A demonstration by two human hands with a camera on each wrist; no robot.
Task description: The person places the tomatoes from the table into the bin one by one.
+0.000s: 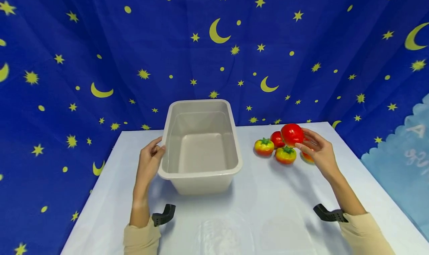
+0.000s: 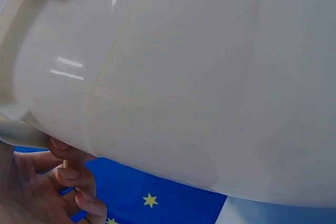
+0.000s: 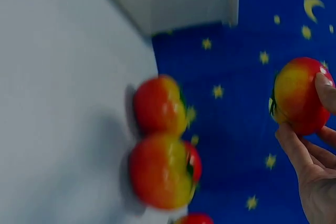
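A light grey plastic bin (image 1: 203, 175) stands on the table with nothing in it. My left hand (image 1: 149, 161) grips its left rim, thumb at the edge and fingers curled under it; in the left wrist view the fingers (image 2: 71, 174) show beside the bin's outer wall (image 2: 173, 77). Over on the right, my right hand (image 1: 318, 150) holds a red tomato (image 1: 292, 134) between thumb and fingers, raised above the others. Its yellow side and green stem show on the held tomato (image 3: 298, 95) in the right wrist view.
Several red and yellow tomatoes (image 1: 285, 155) lie grouped right of the bin, one partly behind my right hand. A white table (image 1: 261, 210) carries everything. A blue star-and-moon cloth (image 1: 187, 54) hangs behind its back edge.
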